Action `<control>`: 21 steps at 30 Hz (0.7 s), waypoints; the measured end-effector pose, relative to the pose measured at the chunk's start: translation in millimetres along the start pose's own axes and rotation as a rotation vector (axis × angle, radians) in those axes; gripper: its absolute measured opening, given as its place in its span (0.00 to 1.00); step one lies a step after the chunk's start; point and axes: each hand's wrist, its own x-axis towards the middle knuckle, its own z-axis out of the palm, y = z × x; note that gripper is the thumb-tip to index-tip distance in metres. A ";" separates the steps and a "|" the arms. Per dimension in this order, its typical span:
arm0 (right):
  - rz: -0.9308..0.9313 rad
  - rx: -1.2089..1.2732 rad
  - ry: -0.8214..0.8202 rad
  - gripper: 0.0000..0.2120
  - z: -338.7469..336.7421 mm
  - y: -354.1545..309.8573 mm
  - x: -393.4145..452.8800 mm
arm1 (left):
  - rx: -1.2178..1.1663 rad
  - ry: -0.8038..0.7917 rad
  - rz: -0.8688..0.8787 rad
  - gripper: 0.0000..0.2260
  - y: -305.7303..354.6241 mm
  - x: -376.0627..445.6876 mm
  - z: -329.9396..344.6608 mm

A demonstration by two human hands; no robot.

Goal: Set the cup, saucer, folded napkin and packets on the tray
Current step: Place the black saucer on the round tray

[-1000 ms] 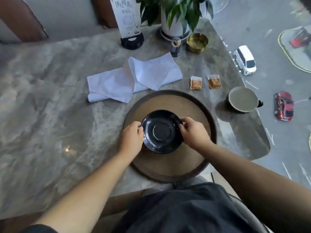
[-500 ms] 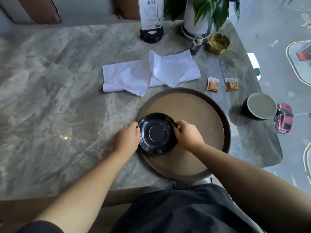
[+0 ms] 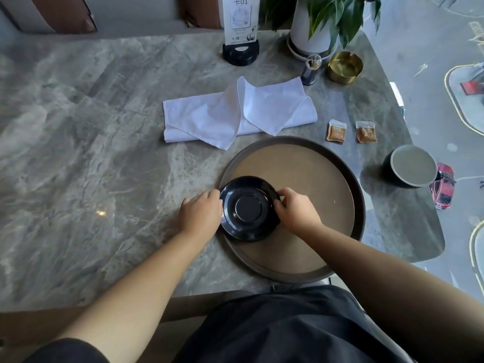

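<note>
A black saucer (image 3: 248, 208) lies at the left side of the round brown tray (image 3: 314, 179), overlapping its rim. My left hand (image 3: 200, 213) grips the saucer's left edge and my right hand (image 3: 294, 208) grips its right edge. A loosely folded white napkin (image 3: 235, 113) lies on the marble table beyond the tray. Two small brown packets (image 3: 336, 131) (image 3: 366, 131) lie side by side to the tray's far right. A dark cup (image 3: 410, 166) with a pale inside stands right of the tray near the table's edge.
At the back stand a table-number sign (image 3: 240, 35), a white potted plant (image 3: 314, 30), a gold bowl (image 3: 345, 66) and a small dark toothpick holder (image 3: 310, 70). The table's right edge (image 3: 434, 221) curves beside a window onto a street far below.
The saucer has shifted from the tray's middle toward its left rim, both hands still on it. My head has moved, so the whole table appears shifted right.
</note>
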 end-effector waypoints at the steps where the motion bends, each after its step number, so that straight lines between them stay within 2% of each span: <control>1: 0.001 -0.003 -0.002 0.14 -0.1 0.1 -0.1 | -0.017 -0.002 -0.010 0.06 -0.8 -0.3 0.1; 5: -0.001 -0.026 0.007 0.17 -4.3 2.1 -1.7 | -0.113 0.033 -0.066 0.06 -2.1 -0.3 -1.9; 8: -0.030 -0.080 0.054 0.19 -13.9 4.7 -4.6 | -0.103 0.096 -0.012 0.06 4.3 2.4 -8.7; 14: -0.144 -0.229 0.234 0.17 -43.0 21.7 -17.6 | -0.119 0.207 0.229 0.07 46.5 24.8 -26.1; 21: -0.139 -0.329 0.452 0.17 -89.6 62.3 -44.6 | -0.178 0.194 0.521 0.13 131.5 50.3 -33.8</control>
